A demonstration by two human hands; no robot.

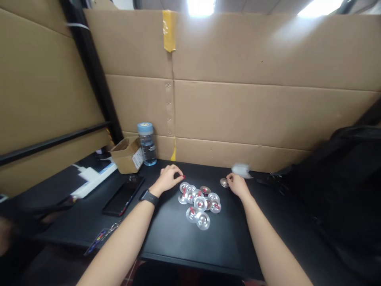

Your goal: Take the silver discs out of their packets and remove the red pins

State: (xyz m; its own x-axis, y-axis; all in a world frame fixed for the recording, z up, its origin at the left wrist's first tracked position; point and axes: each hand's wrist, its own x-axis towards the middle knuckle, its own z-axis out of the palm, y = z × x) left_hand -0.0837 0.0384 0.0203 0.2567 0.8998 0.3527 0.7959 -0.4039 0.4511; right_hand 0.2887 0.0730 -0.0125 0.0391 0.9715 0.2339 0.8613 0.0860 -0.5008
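My left hand (pixel 169 178), with a dark watch (pixel 149 196) on its wrist, is over the table behind a loose pile. Its thumb and fingers are pinched on a small red piece (pixel 183 176), too small to make out further. To the right, my right hand (pixel 237 185) has its fingertips closed at the edge of a round metal disc (pixel 224 182), which seems to lie on another. Between my hands and nearer to me is the pile of round silvery discs (pixel 200 203), several with red strips on them. Some overlap; a brownish disc (pixel 204 190) lies at the back.
A crumpled clear plastic bag (pixel 241 170) lies behind my right hand. At left are a tablet (pixel 124 195), an open cardboard box (pixel 127 157), a water bottle (pixel 148 145), a power strip (pixel 95 182) and keys (pixel 109 231). A black bag (pixel 342 190) stands right; cardboard walls (pixel 238 111) enclose the back.
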